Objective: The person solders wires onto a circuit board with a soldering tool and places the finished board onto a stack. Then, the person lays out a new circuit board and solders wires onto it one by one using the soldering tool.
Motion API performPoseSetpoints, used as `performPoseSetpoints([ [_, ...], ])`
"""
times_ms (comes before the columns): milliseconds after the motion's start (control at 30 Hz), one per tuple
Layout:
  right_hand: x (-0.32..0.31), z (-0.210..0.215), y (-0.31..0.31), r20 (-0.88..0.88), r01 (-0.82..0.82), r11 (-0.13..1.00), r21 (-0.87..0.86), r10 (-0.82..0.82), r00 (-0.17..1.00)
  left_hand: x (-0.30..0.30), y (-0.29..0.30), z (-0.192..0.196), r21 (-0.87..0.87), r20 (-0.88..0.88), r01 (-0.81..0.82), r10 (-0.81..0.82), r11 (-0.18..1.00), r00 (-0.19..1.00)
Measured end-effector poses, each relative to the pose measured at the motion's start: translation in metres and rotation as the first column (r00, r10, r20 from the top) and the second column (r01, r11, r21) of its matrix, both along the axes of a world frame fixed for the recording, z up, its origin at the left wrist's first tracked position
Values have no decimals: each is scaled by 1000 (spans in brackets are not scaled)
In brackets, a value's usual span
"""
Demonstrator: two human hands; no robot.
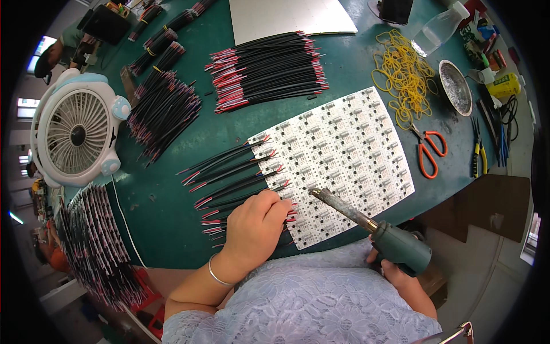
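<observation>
Left hand (255,223), fingers pressed together, pins a black wire (229,203) to the white circuit panel (344,155), frame centre. Right hand (395,269), lower right, fist closed on the soldering iron (372,226); tip hovers just right of the fingertips. Judgement: keep wire end flat on pad, fingers clear of tip, touch briefly.

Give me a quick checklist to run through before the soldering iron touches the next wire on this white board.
1. Left hand pressing the black and red wires at the board edge: ok.
2. Right hand gripping the soldering iron by its handle: ok.
3. Iron tip over the white circuit board panel, apart from the fingers: ok.
4. Tip hot and tinned: cannot tell.
5. Wire ends seated on their pads: cannot tell, the hand hides them.
6. Orange scissors clear of the board: ok.
</observation>
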State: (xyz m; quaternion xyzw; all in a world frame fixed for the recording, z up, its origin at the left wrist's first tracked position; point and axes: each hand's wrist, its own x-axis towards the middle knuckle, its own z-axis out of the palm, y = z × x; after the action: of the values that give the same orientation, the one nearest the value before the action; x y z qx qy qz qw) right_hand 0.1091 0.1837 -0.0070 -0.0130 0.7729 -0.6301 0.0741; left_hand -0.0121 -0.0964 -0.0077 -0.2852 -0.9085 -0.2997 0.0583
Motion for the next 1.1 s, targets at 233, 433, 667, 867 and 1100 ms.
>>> performPoseSetpoints([
  [233,-8,11,-4,-5,-29,999,21,29,1000,0,-2,-3,-36,20,31,-30,999,999],
  [433,-12,4,-3,-215,-98,936,339,178,960,-2,-2,0,28,-10,23,-23,999,1000],
  [667,-11,6,-5,-188,-73,952,298,133,973,-1,-5,0,-32,37,44,-43,999,998],
  [867,-14,6,-7,-215,-85,947,311,157,964,-1,-2,-4,-1,-63,51,-51,999,997],
  [1100,-21,11,-16,-151,-80,973,216,114,982,-4,-2,-4,-31,-58,60,-62,998,996],
])
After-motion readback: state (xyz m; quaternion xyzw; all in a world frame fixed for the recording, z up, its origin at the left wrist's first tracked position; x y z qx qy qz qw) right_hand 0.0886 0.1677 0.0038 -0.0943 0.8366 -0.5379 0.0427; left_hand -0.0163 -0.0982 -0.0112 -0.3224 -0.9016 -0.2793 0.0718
